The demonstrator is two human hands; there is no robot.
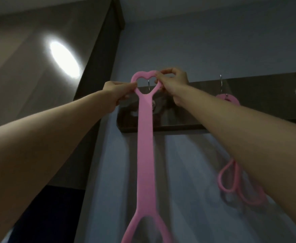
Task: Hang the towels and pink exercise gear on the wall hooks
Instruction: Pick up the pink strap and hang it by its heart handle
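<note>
The room is dim, and a pale wall (205, 50) is filling most of the view, with a dark panel (100, 58) running up its left edge and a bright oval light (65, 59) glaring on the surface further left. A dark glossy hook rail (248, 102) is crossing the wall, carrying thin metal hooks.

A long pink band (146, 146) is hanging straight down in front of the rail's left end, its lower part splitting into a loop at the bottom of the frame. It is looking light, soft and rubbery, likely stretchy, so it should drape and not slip. Further right, another pink looped piece (231, 181) is already dangling from a hook (221, 83).

The left hand (115, 92) is pinching the left side of the band's heart-shaped loop (146, 79), while the right hand (174, 83) is gripping its right side, fingers clenched on the rim. That rim seems the natural place to hold. Through the heart's opening a hook tip (149, 85) is showing; the loop does not appear seated on it yet.
</note>
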